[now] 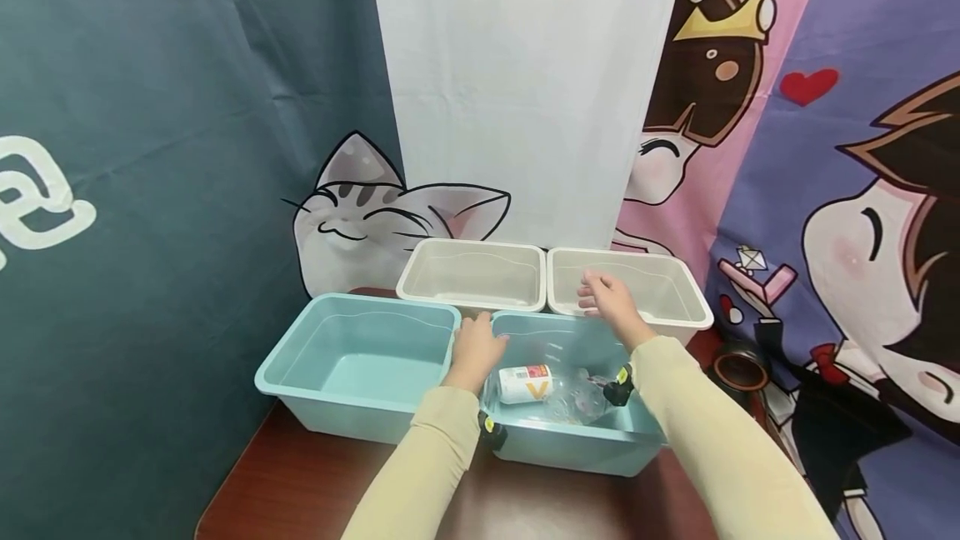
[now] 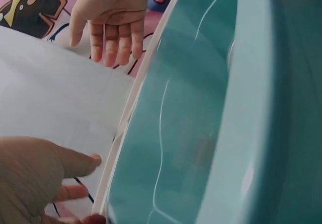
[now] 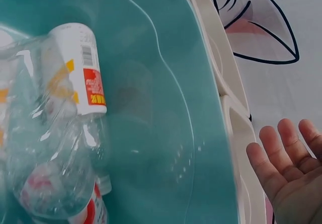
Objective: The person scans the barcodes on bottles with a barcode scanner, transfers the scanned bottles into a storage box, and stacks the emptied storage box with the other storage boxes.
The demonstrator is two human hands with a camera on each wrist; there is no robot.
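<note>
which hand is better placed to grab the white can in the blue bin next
Probably the left hand: it looks nearer the white can, while the right hand is up near a cream bin.

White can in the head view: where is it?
Inside the right blue bin, the white can lies toward the left, beside a clear plastic bottle.

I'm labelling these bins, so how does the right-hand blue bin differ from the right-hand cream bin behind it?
Colour: the blue bin is light blue; the cream bin is off-white.
Place: the blue bin stands in front, the cream bin behind it.
Contents: the blue bin shows a white can and a clear bottle inside; neither shows in the visible part of the cream bin.
Both are open-topped with rounded corners.
</note>
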